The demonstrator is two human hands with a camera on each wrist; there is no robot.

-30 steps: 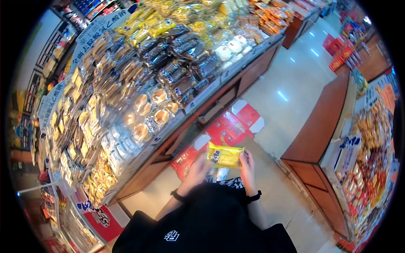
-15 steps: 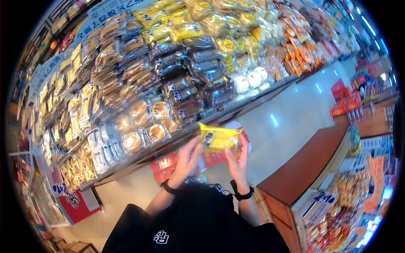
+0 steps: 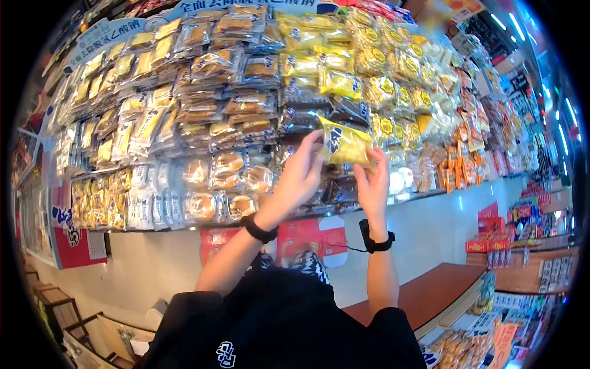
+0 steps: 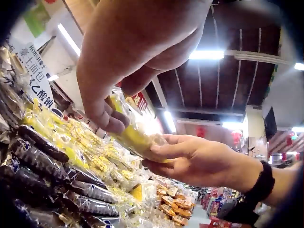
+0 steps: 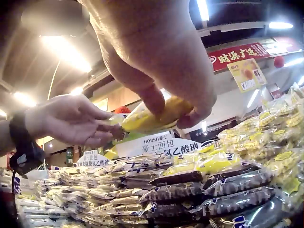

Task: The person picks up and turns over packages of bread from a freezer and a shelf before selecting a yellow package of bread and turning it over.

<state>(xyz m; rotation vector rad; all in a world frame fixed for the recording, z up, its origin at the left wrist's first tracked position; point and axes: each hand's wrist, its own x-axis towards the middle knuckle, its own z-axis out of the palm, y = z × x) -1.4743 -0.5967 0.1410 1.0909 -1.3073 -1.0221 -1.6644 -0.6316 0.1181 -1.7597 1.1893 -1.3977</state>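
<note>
A yellow plastic-wrapped bread pack (image 3: 347, 146) with a dark blue logo is held up between both hands, in front of the bread display. My left hand (image 3: 300, 178) pinches its left end. At the other end my right hand (image 3: 373, 184) grips it between thumb and fingers. Seen in the left wrist view, the left fingers (image 4: 111, 118) curl over one end of the wrapper. The right wrist view shows the right thumb and fingers bent round the pack (image 5: 142, 121), which hides part of it.
Beyond the hands a sloping stand carries stacked wrapped breads (image 3: 203, 111), dark-wrapped packs (image 3: 307, 117) and yellow packs (image 3: 341, 83) like the held one. A red cardboard piece (image 3: 307, 237) lies on the floor below. A brown wooden counter (image 3: 430, 292) stands at right.
The view has turned toward the stand, which now lies straight ahead. Both hands have risen with the bread pack, from above the floor to before the stacked goods, still holding it.
</note>
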